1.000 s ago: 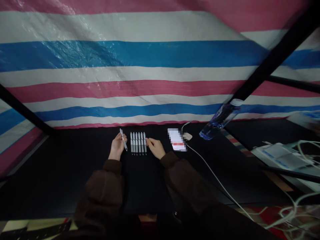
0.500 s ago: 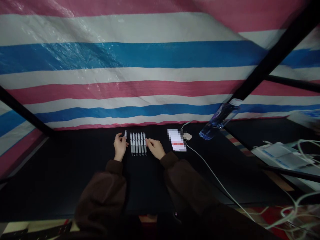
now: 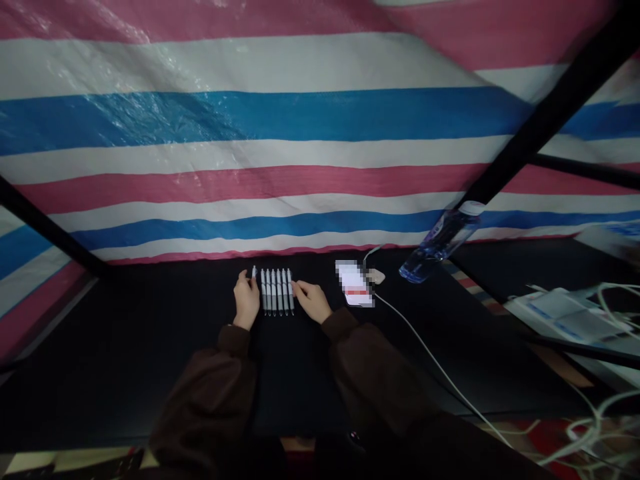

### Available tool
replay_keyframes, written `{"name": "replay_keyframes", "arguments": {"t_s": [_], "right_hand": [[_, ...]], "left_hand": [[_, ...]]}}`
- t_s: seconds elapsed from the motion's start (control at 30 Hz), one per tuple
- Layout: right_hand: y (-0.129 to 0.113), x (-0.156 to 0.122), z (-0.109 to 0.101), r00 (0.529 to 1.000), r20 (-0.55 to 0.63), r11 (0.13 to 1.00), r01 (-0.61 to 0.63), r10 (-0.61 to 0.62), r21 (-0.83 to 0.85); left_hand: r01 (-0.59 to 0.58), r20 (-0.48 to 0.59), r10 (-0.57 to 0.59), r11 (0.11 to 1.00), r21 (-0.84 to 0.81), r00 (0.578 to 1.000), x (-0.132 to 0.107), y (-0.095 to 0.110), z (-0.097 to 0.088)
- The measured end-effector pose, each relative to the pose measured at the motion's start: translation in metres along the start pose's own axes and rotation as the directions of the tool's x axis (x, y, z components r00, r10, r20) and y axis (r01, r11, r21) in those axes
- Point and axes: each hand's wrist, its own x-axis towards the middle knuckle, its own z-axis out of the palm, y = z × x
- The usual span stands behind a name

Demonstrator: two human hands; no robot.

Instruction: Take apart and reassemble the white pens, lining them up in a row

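In the head view, the left hand (image 3: 246,301) sits at the left end of a row of six pens (image 3: 277,291), its fingers curled narrowly around a seventh pen (image 3: 254,272). Only that pen's white tip shows above the fingers; the rest is hidden by the hand, and it stands just beside the row, roughly parallel to it.

The six pens lie side by side on a black table (image 3: 125,380), close together and all pointing the same way, with grey barrels and white ends. The right hand (image 3: 311,301) rests at the row's right end, its fingers (image 3: 299,288) loosely together and reaching to the last pen, not closed around anything.

Brown sleeves (image 3: 203,407) cover both forearms. To the right of the row lies a phone (image 3: 354,283), its face pixelated, with a white cable (image 3: 430,353) running across the table from near a beige plug (image 3: 376,276). Farther right, a clear water bottle (image 3: 439,237) with a white cap lies tilted. Papers (image 3: 565,317) and tangled white cables (image 3: 607,300) sit at the right edge. Behind everything hangs a pink, white and blue striped tarp (image 3: 250,113), crossed by black bars (image 3: 550,113).
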Motion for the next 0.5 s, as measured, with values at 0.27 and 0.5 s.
{"name": "replay_keyframes", "arguments": {"t_s": [0.27,0.5], "right_hand": [[-0.002,0.000,-0.001,1.000,0.000,1.000,-0.002,0.002,-0.010],[0.003,0.002,0.002,1.000,-0.007,1.000,0.011,-0.011,0.011]], "left_hand": [[-0.111,0.052,0.108,0.991,0.069,0.993,0.005,-0.008,0.004],[-0.204,0.113,0.181,0.946,0.253,0.977,0.007,-0.012,0.003]]}}
